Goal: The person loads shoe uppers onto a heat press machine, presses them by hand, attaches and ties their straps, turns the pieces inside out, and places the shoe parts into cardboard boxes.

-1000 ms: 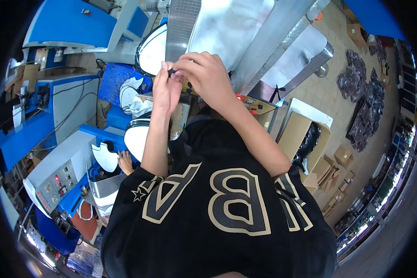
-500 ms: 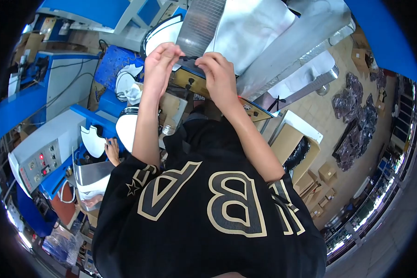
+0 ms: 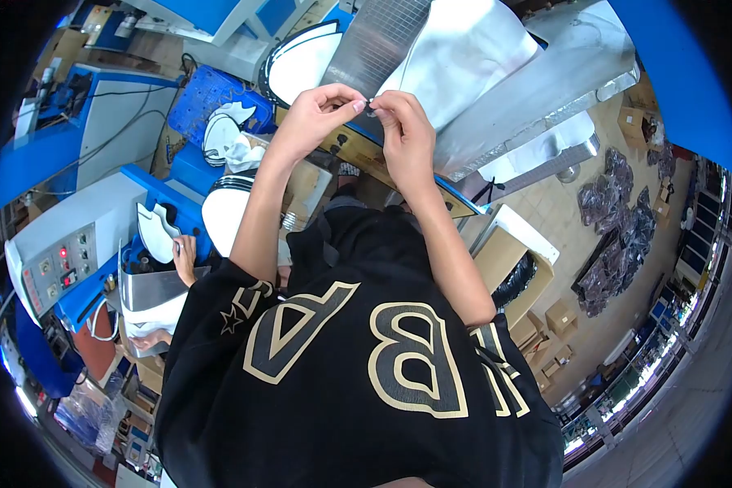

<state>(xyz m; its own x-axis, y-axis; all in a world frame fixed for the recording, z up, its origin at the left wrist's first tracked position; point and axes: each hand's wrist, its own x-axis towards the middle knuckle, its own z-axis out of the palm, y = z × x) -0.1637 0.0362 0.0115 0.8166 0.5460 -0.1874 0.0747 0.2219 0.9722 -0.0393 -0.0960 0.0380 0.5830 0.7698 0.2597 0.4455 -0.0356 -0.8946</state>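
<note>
My left hand (image 3: 313,122) and my right hand (image 3: 407,134) meet at the front edge of the work table, fingertips almost touching. Thumbs and fingers of both pinch a thin black cord (image 3: 368,105), mostly hidden by the fingertips. Just behind them lie a silver sheet with a grid pattern (image 3: 386,41) and a smooth white sheet (image 3: 464,49). A long silver foil sheet (image 3: 537,98) stretches away to the right of my right hand. Another black cord (image 3: 488,190) hangs from the silver material near the table's right corner.
At left, a co-worker's hand (image 3: 185,259) touches a white curved piece (image 3: 156,232) at a machine with a control panel (image 3: 63,264). White pieces lie on a blue stool (image 3: 199,110). An open cardboard box (image 3: 504,260) stands right; dark plastic bags (image 3: 618,244) lie on the floor.
My hands have come closer together, and less of the black cord shows between them. My left hand has moved right and its fingers have curled inward. The view has shifted slightly.
</note>
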